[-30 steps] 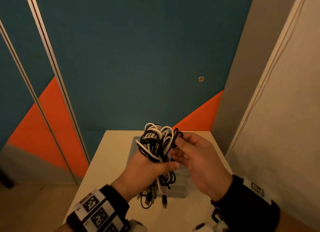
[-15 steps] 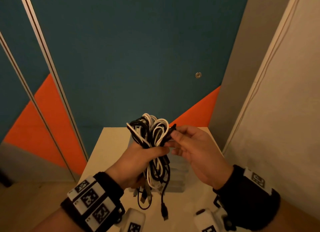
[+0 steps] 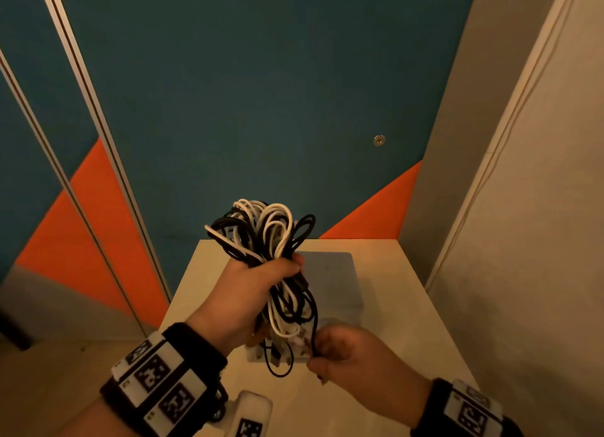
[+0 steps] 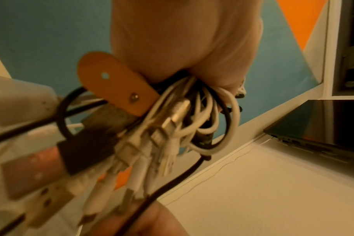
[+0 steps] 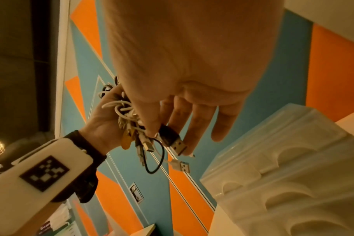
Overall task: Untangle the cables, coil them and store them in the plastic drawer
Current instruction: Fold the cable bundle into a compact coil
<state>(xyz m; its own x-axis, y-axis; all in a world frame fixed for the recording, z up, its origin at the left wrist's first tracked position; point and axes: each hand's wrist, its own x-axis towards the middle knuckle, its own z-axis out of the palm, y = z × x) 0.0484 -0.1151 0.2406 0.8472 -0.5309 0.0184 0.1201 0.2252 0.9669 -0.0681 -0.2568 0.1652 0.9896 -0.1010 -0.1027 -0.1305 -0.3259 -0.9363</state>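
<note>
A tangled bundle of black and white cables (image 3: 264, 237) is held up above the table, gripped round its middle by my left hand (image 3: 251, 292). Its loops stick up above the fist, and several plugs and an orange strap (image 4: 113, 83) hang below. My right hand (image 3: 340, 355) is lower, beside the hanging ends, pinching the black USB plug (image 5: 172, 140) of one black cable (image 3: 314, 325) between thumb and fingers. The translucent plastic drawer unit (image 3: 330, 283) stands on the table under the bundle, partly hidden by it.
The small white table (image 3: 402, 306) stands in a corner, with a blue and orange wall (image 3: 248, 93) behind and a pale wall (image 3: 536, 240) close on the right. A closed dark laptop (image 4: 321, 124) shows in the left wrist view.
My right hand has left the top loops and dropped to the hanging ends, where it now pinches a black plug. My left hand has lifted the bundle a little.
</note>
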